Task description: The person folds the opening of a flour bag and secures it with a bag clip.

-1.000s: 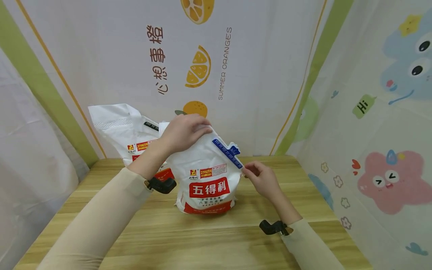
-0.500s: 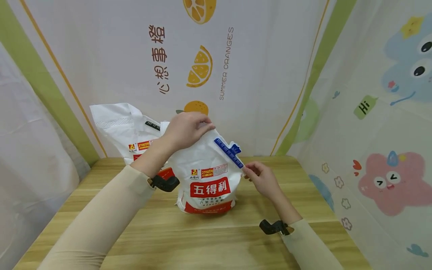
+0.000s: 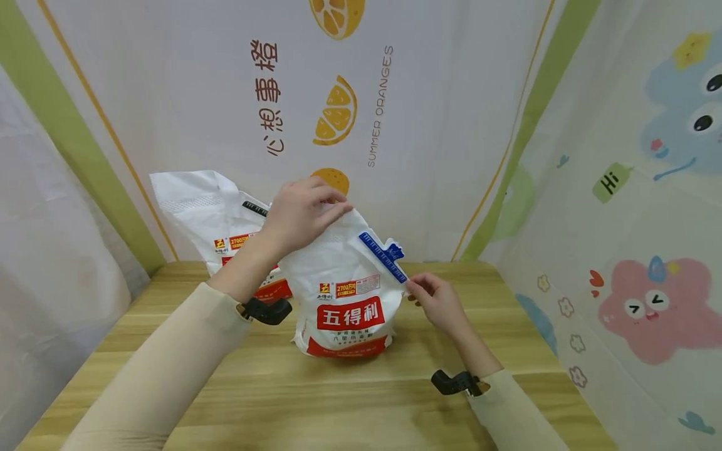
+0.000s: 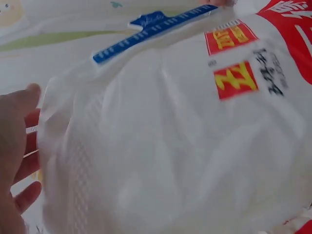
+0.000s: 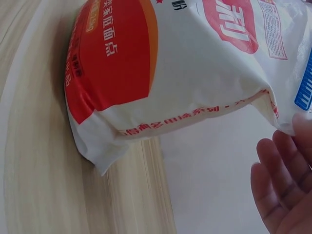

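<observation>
A white flour bag (image 3: 338,263) with red labels stands on the table in the head view. A blue bag clip (image 3: 383,257) lies slanted across its upper right edge. My left hand (image 3: 304,213) is at the bag's top edge, fingers loosely bent. In the left wrist view its fingers (image 4: 30,163) are beside and partly behind the bag's edge, without a visible grip. My right hand (image 3: 437,300) pinches the bag's edge by the clip's lower end. The right wrist view shows this pinch at the far right, with the other fingers (image 5: 270,187) loosely curled.
A second flour bag (image 3: 197,207) with a black clip (image 3: 255,208) stands behind to the left, partly covered by the left arm. The wooden table (image 3: 338,401) ends at a printed curtain (image 3: 429,125) behind and another at the right.
My left hand has shifted slightly left and up along the bag's top, its fingers loosening from the edge. The right hand keeps its pinch in nearly the same place.
</observation>
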### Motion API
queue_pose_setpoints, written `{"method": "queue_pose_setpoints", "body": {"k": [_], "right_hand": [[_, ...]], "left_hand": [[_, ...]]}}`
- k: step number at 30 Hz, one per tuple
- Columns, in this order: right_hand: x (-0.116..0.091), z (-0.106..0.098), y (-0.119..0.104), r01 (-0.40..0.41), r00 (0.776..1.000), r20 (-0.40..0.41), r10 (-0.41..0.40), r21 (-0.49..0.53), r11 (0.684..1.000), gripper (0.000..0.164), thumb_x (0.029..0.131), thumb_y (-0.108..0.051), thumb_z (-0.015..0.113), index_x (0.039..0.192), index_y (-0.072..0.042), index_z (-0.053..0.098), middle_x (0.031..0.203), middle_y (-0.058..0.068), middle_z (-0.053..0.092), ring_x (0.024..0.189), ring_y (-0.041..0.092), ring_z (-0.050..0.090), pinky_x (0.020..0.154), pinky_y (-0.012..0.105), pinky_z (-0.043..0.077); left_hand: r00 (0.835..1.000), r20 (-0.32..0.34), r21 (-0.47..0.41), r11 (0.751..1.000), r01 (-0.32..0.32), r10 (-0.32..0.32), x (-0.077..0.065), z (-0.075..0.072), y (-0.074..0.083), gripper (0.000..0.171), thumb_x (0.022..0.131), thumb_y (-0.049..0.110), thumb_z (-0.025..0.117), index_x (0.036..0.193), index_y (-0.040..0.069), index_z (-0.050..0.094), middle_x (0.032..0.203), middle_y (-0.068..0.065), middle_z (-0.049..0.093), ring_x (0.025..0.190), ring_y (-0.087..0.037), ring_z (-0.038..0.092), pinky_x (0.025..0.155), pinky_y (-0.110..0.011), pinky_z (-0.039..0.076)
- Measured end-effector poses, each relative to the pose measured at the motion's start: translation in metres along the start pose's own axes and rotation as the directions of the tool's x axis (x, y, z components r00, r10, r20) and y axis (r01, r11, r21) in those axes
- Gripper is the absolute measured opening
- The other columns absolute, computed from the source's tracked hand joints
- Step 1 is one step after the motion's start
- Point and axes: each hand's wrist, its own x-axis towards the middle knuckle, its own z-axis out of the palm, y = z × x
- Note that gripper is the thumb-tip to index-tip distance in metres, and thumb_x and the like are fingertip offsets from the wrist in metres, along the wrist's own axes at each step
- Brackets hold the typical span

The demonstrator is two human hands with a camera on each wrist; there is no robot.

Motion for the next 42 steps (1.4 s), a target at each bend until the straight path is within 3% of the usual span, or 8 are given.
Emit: {"method": "queue_pose_setpoints", "body": {"k": [6, 12, 16, 21, 28, 32, 36, 42], "right_hand": [[0.001, -0.002, -0.001, 0.015, 1.0, 0.016, -0.015, 0.021, 1.0, 0.024, 0.11, -0.025, 0.07, 0.12, -0.004, 0.076, 0.109, 0.016, 0.078, 0.092, 0.023, 0.073, 0.086, 0.048, 0.066], [0.001, -0.003, -0.005, 0.027, 1.0, 0.007, -0.027, 0.025, 0.999, 0.024, 0.111, -0.022, 0.068, 0.12, -0.001, 0.075, 0.109, 0.02, 0.077, 0.094, 0.03, 0.073, 0.078, 0.028, 0.062], [0.0, -0.002, -0.007, 0.024, 1.0, 0.0, -0.024, 0.021, 1.0, 0.024, 0.111, -0.022, 0.067, 0.12, -0.001, 0.075, 0.11, 0.023, 0.077, 0.096, 0.035, 0.073, 0.076, 0.024, 0.06], [-0.001, 0.0, -0.007, 0.025, 0.999, -0.028, -0.025, -0.001, 1.0, 0.019, 0.11, -0.019, 0.068, 0.117, -0.002, 0.075, 0.109, 0.024, 0.076, 0.094, 0.037, 0.073, 0.074, 0.023, 0.059], [-0.001, 0.006, -0.007, 0.034, 0.993, -0.108, -0.039, -0.046, 0.998, 0.01, 0.106, -0.01, 0.072, 0.103, -0.002, 0.076, 0.097, 0.018, 0.077, 0.083, 0.027, 0.072, 0.067, 0.025, 0.058], [-0.001, 0.007, -0.005, 0.025, 0.994, -0.105, -0.03, -0.044, 0.999, 0.011, 0.107, -0.01, 0.072, 0.103, -0.001, 0.076, 0.097, 0.018, 0.077, 0.082, 0.026, 0.073, 0.067, 0.025, 0.058], [-0.002, 0.004, -0.003, 0.011, 0.998, -0.062, -0.011, 0.0, 1.0, 0.015, 0.108, -0.015, 0.07, 0.11, -0.001, 0.075, 0.102, 0.018, 0.077, 0.085, 0.026, 0.074, 0.071, 0.026, 0.06], [-0.002, 0.0, -0.002, 0.011, 1.0, -0.018, -0.01, 0.035, 0.999, 0.025, 0.108, -0.023, 0.071, 0.119, -0.001, 0.075, 0.108, 0.018, 0.077, 0.092, 0.033, 0.074, 0.073, 0.025, 0.06]], "left_hand": [[0.947, -0.166, -0.228, 0.945, 0.234, -0.275, -0.041, -0.013, -0.021, 0.054, 0.106, 0.025, 0.074, 0.154, 0.005, 0.058, 0.147, -0.021, 0.059, 0.136, -0.037, 0.057, 0.113, -0.049, 0.047], [0.786, 0.032, -0.627, 0.601, 0.496, -0.617, -0.082, -0.007, -0.026, 0.067, 0.112, 0.037, 0.062, 0.168, 0.01, 0.036, 0.146, -0.011, 0.06, 0.123, -0.014, 0.063, 0.101, -0.016, 0.051], [0.76, 0.093, -0.744, 0.463, 0.483, -0.644, -0.092, 0.001, -0.028, 0.055, 0.113, 0.03, 0.062, 0.157, 0.001, 0.05, 0.125, 0.003, 0.073, 0.103, -0.005, 0.074, 0.091, -0.017, 0.061], [0.767, -0.001, -0.798, 0.462, 0.386, -0.642, -0.093, 0.009, -0.031, 0.029, 0.11, 0.022, 0.069, 0.131, 0.002, 0.069, 0.101, 0.014, 0.08, 0.088, -0.005, 0.075, 0.081, -0.019, 0.063], [0.757, -0.125, -0.715, 0.587, 0.38, -0.642, -0.096, 0.008, -0.028, 0.025, 0.106, 0.02, 0.076, 0.117, -0.002, 0.074, 0.085, 0.02, 0.076, 0.073, -0.002, 0.064, 0.065, -0.016, 0.055], [0.765, -0.136, -0.71, 0.601, 0.367, -0.629, -0.098, 0.008, -0.028, 0.025, 0.105, 0.016, 0.075, 0.12, -0.005, 0.074, 0.089, 0.022, 0.077, 0.076, -0.001, 0.068, 0.069, -0.015, 0.058], [0.796, -0.078, -0.746, 0.565, 0.353, -0.601, -0.103, 0.007, -0.031, 0.031, 0.109, 0.017, 0.069, 0.133, -0.004, 0.07, 0.103, 0.019, 0.078, 0.09, -0.003, 0.073, 0.082, -0.017, 0.062], [0.806, 0.112, -0.786, 0.445, 0.43, -0.581, -0.133, 0.016, -0.039, 0.042, 0.114, 0.018, 0.06, 0.151, -0.001, 0.056, 0.118, 0.013, 0.072, 0.104, -0.005, 0.07, 0.09, -0.021, 0.062]]}}
